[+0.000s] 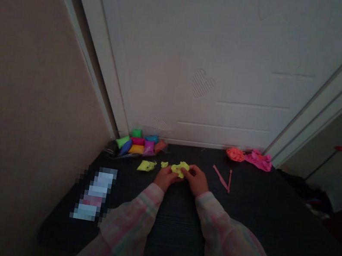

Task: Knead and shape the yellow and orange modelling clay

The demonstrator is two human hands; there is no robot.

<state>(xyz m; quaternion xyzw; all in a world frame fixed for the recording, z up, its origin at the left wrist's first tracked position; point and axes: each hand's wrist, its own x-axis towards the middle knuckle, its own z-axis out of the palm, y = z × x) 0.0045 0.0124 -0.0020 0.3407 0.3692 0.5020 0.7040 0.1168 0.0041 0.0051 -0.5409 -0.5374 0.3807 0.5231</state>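
Between my two hands is a flattened, uneven piece of yellow modelling clay (180, 168), held just above the dark table. My left hand (166, 177) grips its left and lower edge, fingers curled. My right hand (196, 180) pinches it from the right, with the thumb on its face. A small yellow scrap (164, 164) lies just beyond my left hand. Left of that is a yellow clay packet (146, 166), crumpled. Two thin pink tools (220, 178) rest on the table to the right of my right hand, forming a V.
At the back left, a clear bag holds several coloured clay packets (136, 149). An orange textured lump (235, 154) and a pink crumpled piece (259, 160) sit at the back right. A blurred-out bright rectangle (94, 194) lies on the left. A white door (233, 68) stands behind the table (176, 229).
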